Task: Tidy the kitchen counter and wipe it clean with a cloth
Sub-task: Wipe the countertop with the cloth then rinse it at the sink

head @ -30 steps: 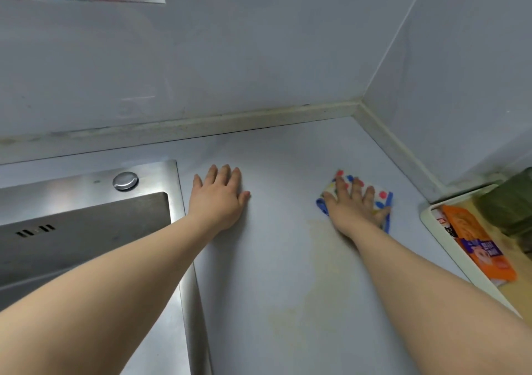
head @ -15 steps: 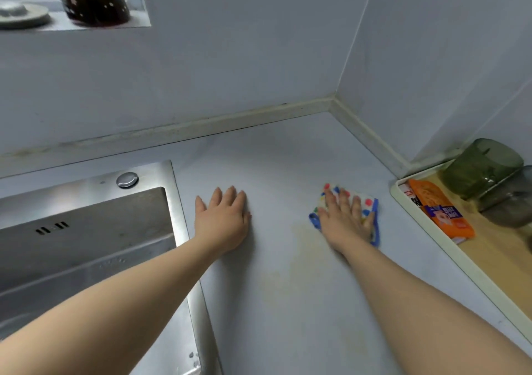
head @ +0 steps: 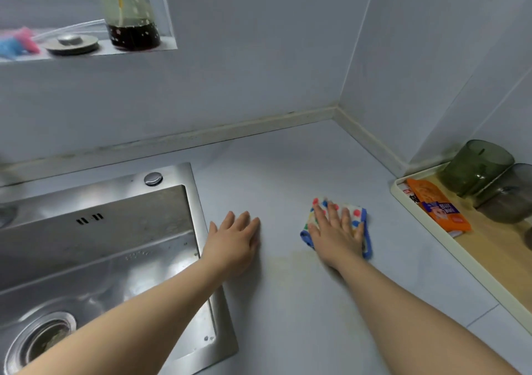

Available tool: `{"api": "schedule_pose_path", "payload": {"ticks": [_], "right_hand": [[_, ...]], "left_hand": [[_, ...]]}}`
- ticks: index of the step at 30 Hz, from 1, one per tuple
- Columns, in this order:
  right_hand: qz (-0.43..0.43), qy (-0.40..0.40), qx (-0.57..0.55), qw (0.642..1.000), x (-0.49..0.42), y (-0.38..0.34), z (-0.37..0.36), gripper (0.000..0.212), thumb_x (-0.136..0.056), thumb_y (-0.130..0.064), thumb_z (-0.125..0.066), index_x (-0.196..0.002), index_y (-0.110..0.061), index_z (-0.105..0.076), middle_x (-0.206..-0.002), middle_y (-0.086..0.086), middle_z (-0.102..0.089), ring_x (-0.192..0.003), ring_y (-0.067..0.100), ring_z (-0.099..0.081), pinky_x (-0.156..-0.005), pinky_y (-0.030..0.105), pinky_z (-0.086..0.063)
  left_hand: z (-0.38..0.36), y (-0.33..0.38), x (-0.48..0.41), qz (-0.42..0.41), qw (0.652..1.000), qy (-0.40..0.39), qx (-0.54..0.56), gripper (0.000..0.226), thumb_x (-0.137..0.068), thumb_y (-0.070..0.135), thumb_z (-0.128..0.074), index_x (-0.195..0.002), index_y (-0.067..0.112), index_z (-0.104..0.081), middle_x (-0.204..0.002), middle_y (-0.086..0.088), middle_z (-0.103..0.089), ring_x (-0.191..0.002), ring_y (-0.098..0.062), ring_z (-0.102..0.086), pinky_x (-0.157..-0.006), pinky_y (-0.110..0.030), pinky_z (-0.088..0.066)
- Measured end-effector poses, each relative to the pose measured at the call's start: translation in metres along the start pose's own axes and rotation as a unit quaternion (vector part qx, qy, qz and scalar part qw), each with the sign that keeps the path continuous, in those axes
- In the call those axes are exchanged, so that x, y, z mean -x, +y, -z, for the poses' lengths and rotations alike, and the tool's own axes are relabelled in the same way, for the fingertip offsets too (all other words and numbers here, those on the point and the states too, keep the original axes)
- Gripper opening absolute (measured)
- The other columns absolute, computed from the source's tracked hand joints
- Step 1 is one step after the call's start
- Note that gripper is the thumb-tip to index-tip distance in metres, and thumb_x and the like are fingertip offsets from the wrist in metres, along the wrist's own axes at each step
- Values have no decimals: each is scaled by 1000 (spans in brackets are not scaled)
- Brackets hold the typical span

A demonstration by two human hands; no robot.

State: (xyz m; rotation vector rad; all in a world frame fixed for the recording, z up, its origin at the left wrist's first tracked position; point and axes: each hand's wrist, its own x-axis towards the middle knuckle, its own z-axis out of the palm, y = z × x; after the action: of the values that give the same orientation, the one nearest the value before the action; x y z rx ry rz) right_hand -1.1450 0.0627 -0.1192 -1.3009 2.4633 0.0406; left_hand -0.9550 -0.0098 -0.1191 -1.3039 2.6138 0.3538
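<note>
Cloth flat on bench, between sink and tray | right grip fingers straight, pressing it | left grip flat, empty | risk: stain beside cloth missed if strokes stay short

White cloth (multicoloured dots, blue edging)

From your right hand, open counter runs toward 11 and 12 o'clock up to the wall. At 3 o'clock the tray and 2 cups block you; at 9 o'clock sit your left hand, then the sink.
</note>
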Motion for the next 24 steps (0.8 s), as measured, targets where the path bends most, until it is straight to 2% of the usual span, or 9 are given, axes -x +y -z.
{"api": "schedule_pose_path", "payload": {"ticks": [4, 6, 10, 13, 16, 19, 21, 23, 24], "right_hand": [[127, 0, 29, 992, 34, -41, -18, 55, -101, -43, -20, -150, -37, 4, -160, -8, 8, -148, 19, 10, -115, 50, 10], [149, -12, 46, 988, 36, -31, -17, 55, -101, -43, -20, -149, -39, 6, -159, -10, 9, -148, 18, 10, -116, 49, 9], [42, -7, 50, 998, 27, 13, -9, 53, -101, -45, -16, -150, -37, 5, -159, -11, 10, -148, 16, 8, -118, 48, 8], [2, 1, 11, 1000, 36, 0, -12, 55, -100, -46, -18, -149, -38, 5, -160, -9, 9, -148, 20, 8, -117, 52, 7], [111, 8, 31, 993, 56, -42, -28, 57, -100, -44, -23, -150, -36, 3, -160, -8, 6, -148, 21, 8, -115, 54, 9], [171, -13, 56, 984, 57, -42, -29, 58, -100, -45, -23, -150, -35, 3, -160, -8, 8, -148, 20, 10, -115, 52, 9], [138, -12, 60, 989, 48, -23, -22, 58, -100, -46, -22, -150, -35, 4, -160, -10, 7, -148, 19, 8, -116, 52, 8], [58, -3, 31, 998, 44, -10, -19, 56, -100, -45, -20, -150, -36, 3, -160, -11, 8, -148, 17, 8, -117, 52, 8], [35, -2, 18, 999, 45, -13, -20, 55, -100, -46, -20, -150, -37, 3, -160, -10, 9, -148, 18, 8, -116, 52, 8]], "left_hand": [[1, -3, -1, -6, 1000, -1, -2, 51, -101, 38, -23, -150, 27, -15, -158, 4, -10, -145, -26, -8, -115, -51, -17], [-1, -3, 1, -8, 1000, -2, 1, 50, -101, 37, -23, -150, 26, -16, -158, 4, -11, -145, -25, -9, -115, -50, -17], [-4, -3, 16, -19, 1000, 9, 0, 49, -102, 35, -24, -149, 24, -18, -157, 3, -14, -144, -23, -11, -115, -45, -18], [-9, -4, 27, -27, 999, 23, 9, 49, -102, 36, -17, -149, 23, -20, -157, 3, -16, -143, -21, -13, -115, -41, -16], [-12, -6, 28, -30, 999, 31, -6, 70, -87, 44, 4, -149, 24, -22, -156, 3, -18, -142, -22, -18, -113, -38, -21], [-15, -8, 29, -32, 999, 28, -9, 57, -97, 38, -7, -150, 22, -20, -157, 2, -17, -144, -23, -17, -114, -37, -22], [-16, -8, 36, -32, 999, 19, 11, 57, -97, 37, -7, -150, 21, -19, -158, 3, -14, -146, -22, -13, -117, -36, -16], [-17, -8, 43, -30, 999, 15, 24, 64, -91, 37, -3, -150, 19, -20, -159, 3, -13, -147, -21, -10, -118, -34, -11], [-16, -8, 45, -29, 999, 16, 39, 61, -94, 36, -5, -149, 18, -22, -159, 3, -14, -147, -21, -10, -118, -34, -10]]}}
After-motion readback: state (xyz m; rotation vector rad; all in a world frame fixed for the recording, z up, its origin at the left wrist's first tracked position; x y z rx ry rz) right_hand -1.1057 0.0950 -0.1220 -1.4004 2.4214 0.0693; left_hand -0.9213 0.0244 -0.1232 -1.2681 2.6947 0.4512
